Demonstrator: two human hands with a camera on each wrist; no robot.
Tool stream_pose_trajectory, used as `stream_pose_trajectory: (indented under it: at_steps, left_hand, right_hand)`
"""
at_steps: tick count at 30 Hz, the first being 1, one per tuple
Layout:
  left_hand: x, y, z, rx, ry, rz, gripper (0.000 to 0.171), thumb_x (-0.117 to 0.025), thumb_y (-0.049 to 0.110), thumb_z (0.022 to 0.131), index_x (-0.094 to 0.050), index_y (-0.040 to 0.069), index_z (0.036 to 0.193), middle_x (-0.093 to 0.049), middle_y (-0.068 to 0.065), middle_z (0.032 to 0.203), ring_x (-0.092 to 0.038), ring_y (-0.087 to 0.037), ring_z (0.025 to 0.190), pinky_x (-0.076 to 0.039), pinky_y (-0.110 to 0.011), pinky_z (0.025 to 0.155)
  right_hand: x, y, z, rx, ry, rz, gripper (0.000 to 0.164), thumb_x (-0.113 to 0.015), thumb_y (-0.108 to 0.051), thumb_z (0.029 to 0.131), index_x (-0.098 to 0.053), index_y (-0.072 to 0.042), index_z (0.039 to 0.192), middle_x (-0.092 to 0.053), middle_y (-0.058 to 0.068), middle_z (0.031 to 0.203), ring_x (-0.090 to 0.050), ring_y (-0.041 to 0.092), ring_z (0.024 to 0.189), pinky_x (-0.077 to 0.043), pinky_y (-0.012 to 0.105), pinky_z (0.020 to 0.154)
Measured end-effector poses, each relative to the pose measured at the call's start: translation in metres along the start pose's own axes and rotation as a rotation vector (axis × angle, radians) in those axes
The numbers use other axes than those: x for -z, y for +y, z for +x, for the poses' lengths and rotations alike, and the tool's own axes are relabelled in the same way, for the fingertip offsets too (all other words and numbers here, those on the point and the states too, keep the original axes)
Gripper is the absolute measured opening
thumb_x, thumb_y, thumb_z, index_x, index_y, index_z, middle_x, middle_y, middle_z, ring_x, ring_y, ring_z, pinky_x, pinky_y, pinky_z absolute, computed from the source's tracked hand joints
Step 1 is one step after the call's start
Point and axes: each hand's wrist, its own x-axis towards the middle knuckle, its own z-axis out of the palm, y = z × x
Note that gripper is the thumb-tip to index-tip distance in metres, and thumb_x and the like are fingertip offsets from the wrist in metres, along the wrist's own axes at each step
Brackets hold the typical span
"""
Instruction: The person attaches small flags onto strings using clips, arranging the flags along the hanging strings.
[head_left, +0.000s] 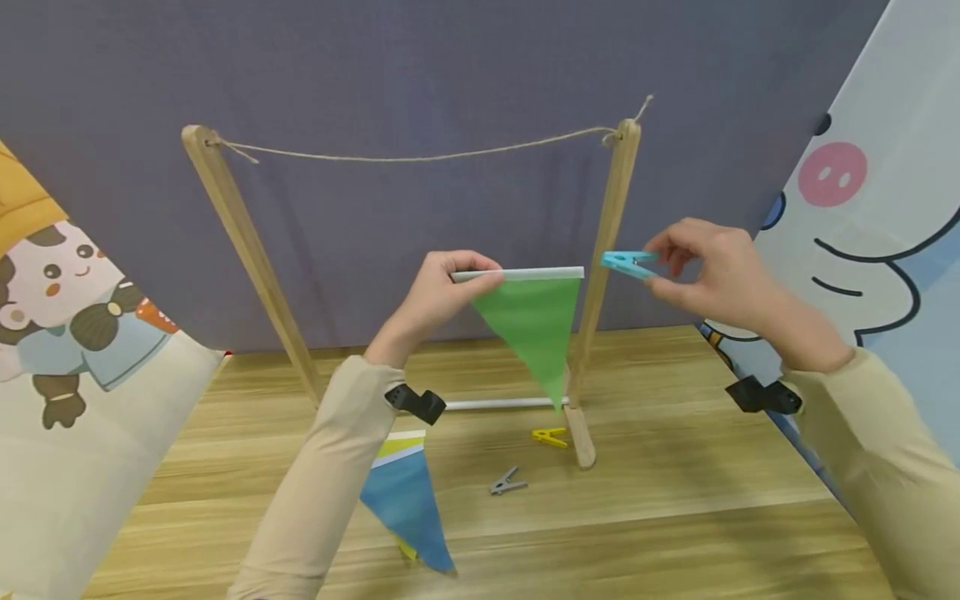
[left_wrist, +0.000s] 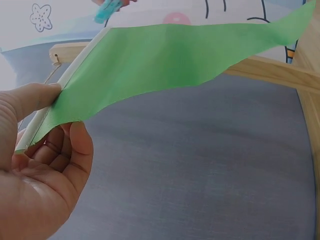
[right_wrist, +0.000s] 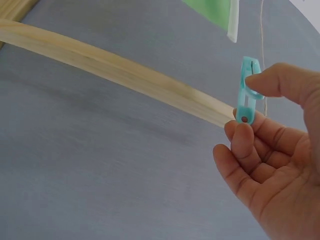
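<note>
My left hand (head_left: 444,287) pinches the white top edge of a green triangular pennant (head_left: 534,321) at its left end, thumb in front and fingers behind. The pennant hangs point down, in front of the wooden stand's right post (head_left: 609,208). To the right, my right hand (head_left: 720,271) grips a light blue clothespin (head_left: 628,262) between thumb and fingers, its nose toward the pennant. In the right wrist view the thumb lies on one handle of the clothespin (right_wrist: 247,90). Above both hands a thin string (head_left: 405,158) runs between the two posts, with nothing hanging on it.
A yellow clothespin (head_left: 550,437) and a grey clothespin (head_left: 508,482) lie on the wooden table (head_left: 637,525). Blue (head_left: 411,500) and yellow pennants lie stacked by my left forearm. A white crossbar (head_left: 506,404) joins the stand low down; the left post (head_left: 251,250) leans at left.
</note>
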Motion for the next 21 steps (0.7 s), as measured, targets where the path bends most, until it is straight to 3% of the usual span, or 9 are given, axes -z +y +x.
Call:
stream_pose_trajectory:
  at_steps: [3, 21]
  left_hand:
    - [-0.001, 0.002, 0.005, -0.012, 0.014, 0.004, 0.017, -0.069, 0.012, 0.085, -0.07, -0.003, 0.093, -0.069, -0.009, 0.092, -0.06, -0.018, 0.094, -0.043, -0.032, 0.089]
    - [-0.005, 0.025, 0.031, -0.022, 0.064, 0.006, 0.015, -0.069, 0.009, 0.085, -0.069, -0.003, 0.093, -0.069, -0.009, 0.091, -0.06, -0.016, 0.087, -0.047, -0.027, 0.081]
  right_hand:
    - [0.005, -0.001, 0.005, 0.001, -0.001, -0.014, 0.028, -0.076, 0.002, 0.064, -0.065, -0.002, 0.09, -0.057, 0.002, 0.076, -0.052, 0.011, 0.064, -0.038, 0.013, 0.063]
    - [0.028, -0.004, 0.026, -0.028, -0.038, -0.066, 0.024, -0.074, 0.0, 0.068, -0.064, 0.0, 0.091, -0.058, 0.004, 0.078, -0.05, 0.009, 0.065, -0.036, 0.011, 0.062]
